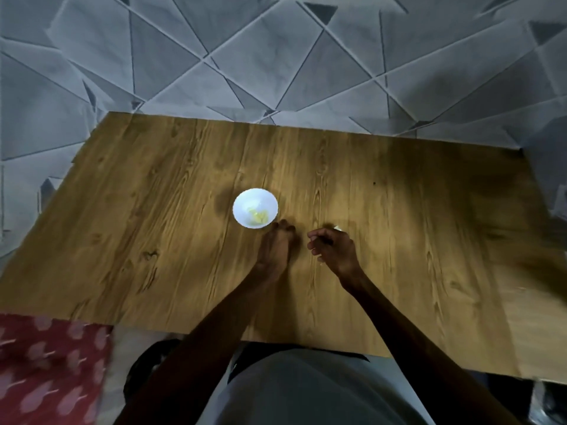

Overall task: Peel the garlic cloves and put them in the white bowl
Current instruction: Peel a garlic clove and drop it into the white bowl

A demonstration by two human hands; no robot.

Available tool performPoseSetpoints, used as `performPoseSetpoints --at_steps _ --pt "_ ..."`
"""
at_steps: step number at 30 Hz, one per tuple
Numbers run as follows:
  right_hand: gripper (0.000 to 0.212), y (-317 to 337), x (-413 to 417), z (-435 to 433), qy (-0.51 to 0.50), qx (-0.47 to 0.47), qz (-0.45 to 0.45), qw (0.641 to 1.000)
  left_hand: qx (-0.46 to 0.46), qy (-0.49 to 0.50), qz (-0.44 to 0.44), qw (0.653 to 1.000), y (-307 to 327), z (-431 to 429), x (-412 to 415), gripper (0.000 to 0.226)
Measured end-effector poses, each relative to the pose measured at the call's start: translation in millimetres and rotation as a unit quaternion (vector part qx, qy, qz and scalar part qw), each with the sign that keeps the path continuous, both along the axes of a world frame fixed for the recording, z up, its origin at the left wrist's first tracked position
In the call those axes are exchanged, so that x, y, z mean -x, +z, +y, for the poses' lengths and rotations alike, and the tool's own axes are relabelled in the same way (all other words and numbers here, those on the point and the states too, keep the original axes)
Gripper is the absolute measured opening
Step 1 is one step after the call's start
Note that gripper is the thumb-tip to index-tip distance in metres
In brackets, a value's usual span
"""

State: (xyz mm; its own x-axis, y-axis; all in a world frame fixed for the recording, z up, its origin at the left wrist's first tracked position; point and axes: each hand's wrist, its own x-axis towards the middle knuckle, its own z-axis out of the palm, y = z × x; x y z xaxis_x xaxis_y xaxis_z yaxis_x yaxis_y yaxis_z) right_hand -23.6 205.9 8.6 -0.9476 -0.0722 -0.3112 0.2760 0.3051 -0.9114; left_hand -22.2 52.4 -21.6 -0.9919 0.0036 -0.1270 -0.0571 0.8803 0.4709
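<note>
The small white bowl [244, 200] stands mid-table and holds pale yellow peeled garlic cloves [259, 216]. My left hand [276, 248] stretches forward, its bunched fingertips right at the bowl's near-right rim, with nothing visible in them. To the right, my right hand [334, 248] hovers low over the table with its fingers curled inward; whether they hold anything is hidden. A small pale piece [338, 228], a garlic clove or its skin, shows just beyond the right hand's knuckles. A tiny white fleck [321, 264] lies by the right wrist.
The wooden table [153, 210] stands on a grey carpet with a triangle pattern [214, 56]. A red patterned cushion [49, 369] lies at the near left, beside my lap.
</note>
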Motion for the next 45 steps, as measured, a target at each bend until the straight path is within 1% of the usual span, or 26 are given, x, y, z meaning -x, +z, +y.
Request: performPoseSetpoints --at_steps 2,3,4,6,8,10,11,15,17,19,21,22,24,25,27,28,30,32,34,35,37,38,40,45 --pt "0.013 -5 5 2 0.003 -0.004 0.002 1.0 0.039 -0.014 -0.018 0.999 3 3 3 0.031" --pt "0.014 -7 8 2 0.005 -0.009 0.005 1.0 0.043 -0.01 -0.01 0.999 5 4 7 0.034" --pt "0.014 -9 11 2 0.008 -0.015 0.008 1.0 0.055 -0.014 0.016 0.998 8 2 9 0.038" --pt "0.015 -12 16 2 0.012 -0.023 0.015 1.0 0.038 0.01 0.071 0.997 13 -9 17 0.04" --pt "0.014 -14 20 3 0.008 -0.027 0.027 0.999 0.007 0.073 0.093 0.993 20 -28 30 0.032" --pt "0.013 -15 25 4 0.01 -0.043 0.049 0.998 -0.003 0.138 0.072 0.988 22 -48 47 0.024" --pt "0.014 -16 26 4 0.014 -0.058 0.063 0.996 0.002 0.153 0.054 0.987 21 -57 55 0.022" --pt "0.015 -28 37 13 0.023 -0.151 0.141 0.978 0.063 0.12 -0.011 0.991 9 -76 77 0.024" --pt "0.016 -34 39 23 0.016 -0.199 0.187 0.962 0.06 0.119 -0.008 0.991 5 -77 81 0.023" --pt "0.016 -38 41 35 -0.01 -0.229 0.198 0.953 0.029 0.122 0.038 0.991 7 -71 81 0.018" --pt "0.014 -42 43 46 -0.027 -0.241 0.19 0.951 -0.03 0.12 0.085 0.989 15 -55 75 0.018" --pt "0.011 -45 44 49 -0.013 -0.245 0.196 0.95 -0.067 0.106 0.092 0.988 18 -45 69 0.02" --pt "0.007 -52 47 52 0.051 -0.261 0.222 0.938 -0.126 0.046 0.066 0.989 20 -21 59 0.017" --pt "0.011 -57 47 52 0.076 -0.278 0.227 0.93 -0.143 0.009 0.044 0.989 19 -8 54 0.014" --pt "0.017 -64 49 49 0.087 -0.306 0.221 0.922 -0.179 -0.023 -0.012 0.984 10 13 50 0.014" --pt "0.015 -64 50 48 0.083 -0.312 0.214 0.922 -0.2 -0.017 -0.044 0.979 3 23 51 0.017" --pt "0.01 -63 54 47 0.077 -0.291 0.202 0.932 -0.232 0.008 -0.102 0.967 -7 36 52 0.03" --pt "0.013 -59 56 49 0.056 -0.215 0.194 0.955 -0.265 0.04 -0.141 0.953 -11 44 53 0.037" --pt "0.014 -51 54 53 0.021 -0.106 0.146 0.983 -0.326 0.063 -0.148 0.931 -8 47 52 0.034" --pt "0.016 -48 52 55 0.012 -0.06 0.118 0.991 -0.356 0.068 -0.148 0.92 -4 48 51 0.032" --pt "0.019 -44 50 57 0.011 -0.004 0.083 0.996 -0.397 0.071 -0.138 0.904 -2 45 49 0.028" --pt "0.02 -43 49 59 0.014 0.007 0.081 0.997 -0.408 0.07 -0.134 0.9 -3 44 48 0.027" --pt "0.02 -43 47 61 0.021 -0.013 0.107 0.994 -0.406 0.063 -0.134 0.902 0 40 46 0.028" --pt "0.013 -41 42 60 0.017 -0.04 0.147 0.988 -0.364 0.04 -0.1 0.925 6 43 45 0.027"
